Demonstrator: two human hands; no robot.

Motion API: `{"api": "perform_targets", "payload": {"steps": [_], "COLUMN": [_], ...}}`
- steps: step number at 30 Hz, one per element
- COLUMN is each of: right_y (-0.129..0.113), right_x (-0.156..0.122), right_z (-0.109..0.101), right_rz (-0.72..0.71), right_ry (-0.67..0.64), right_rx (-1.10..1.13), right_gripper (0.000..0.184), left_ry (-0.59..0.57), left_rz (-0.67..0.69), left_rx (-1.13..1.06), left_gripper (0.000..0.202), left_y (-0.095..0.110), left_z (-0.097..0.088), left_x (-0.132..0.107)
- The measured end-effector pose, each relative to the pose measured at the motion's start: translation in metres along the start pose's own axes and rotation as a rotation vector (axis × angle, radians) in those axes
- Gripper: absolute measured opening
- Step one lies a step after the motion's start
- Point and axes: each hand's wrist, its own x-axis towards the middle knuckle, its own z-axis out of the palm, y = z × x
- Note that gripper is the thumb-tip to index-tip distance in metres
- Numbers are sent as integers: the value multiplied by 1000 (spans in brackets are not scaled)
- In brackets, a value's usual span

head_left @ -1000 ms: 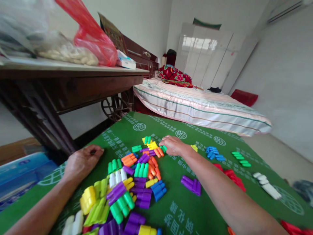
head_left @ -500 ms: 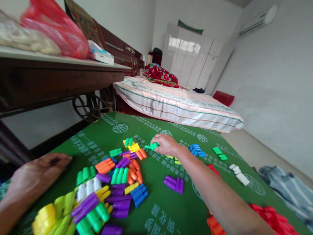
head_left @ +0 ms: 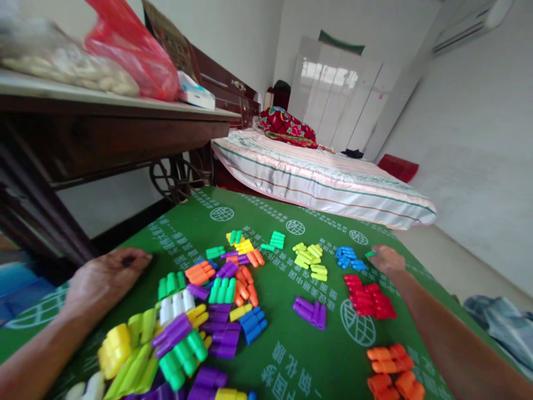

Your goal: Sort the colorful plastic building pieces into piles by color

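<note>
My right hand point(head_left: 386, 259) reaches to the far right edge of the green printed table cloth point(head_left: 287, 355), fingers closed on a small green plastic piece point(head_left: 370, 254) that shows only at its tip. My left hand point(head_left: 104, 276) rests on the cloth at the left with fingers curled under; what they hold, if anything, is hidden. Just right of the left hand spreads a mixed pile of coloured plastic pieces point(head_left: 195, 322). Sorted groups lie between the hands: green point(head_left: 275, 240), yellow-green point(head_left: 310, 258), blue point(head_left: 347, 257), red point(head_left: 368, 289), purple point(head_left: 310, 312) and orange point(head_left: 389, 369).
A dark wooden table point(head_left: 125, 128) with a red plastic bag point(head_left: 133, 50) overhangs the left side, an iron wheel point(head_left: 172, 172) beneath it. A bed point(head_left: 316, 178) stands beyond the table's far edge. Bare floor lies to the right.
My right hand picked a green piece out of the middle of the table and carried it to the far right edge. The left hand stayed put. The view swung about.
</note>
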Motion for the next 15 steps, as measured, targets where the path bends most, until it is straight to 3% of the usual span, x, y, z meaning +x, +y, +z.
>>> {"api": "perform_targets", "payload": {"steps": [4,7,10,15], "right_y": [1,-16,-59,-161], "right_x": [2,2,-3,-24], "right_z": [-6,-17,-29,-45], "right_rz": [8,-50,-231,-714], "right_ry": [-29,-1,46,39], "right_rx": [2,37,115,226], "right_gripper": [20,23,30,39], "left_ry": [11,7,26,17], "left_rz": [-3,16,26,16], "left_rx": [-6,-11,-10,-21], "left_gripper": [44,44,43,43], "left_y": [-5,-6,-4,-1], "left_z": [5,7,5,1], "left_x": [5,6,4,1]}}
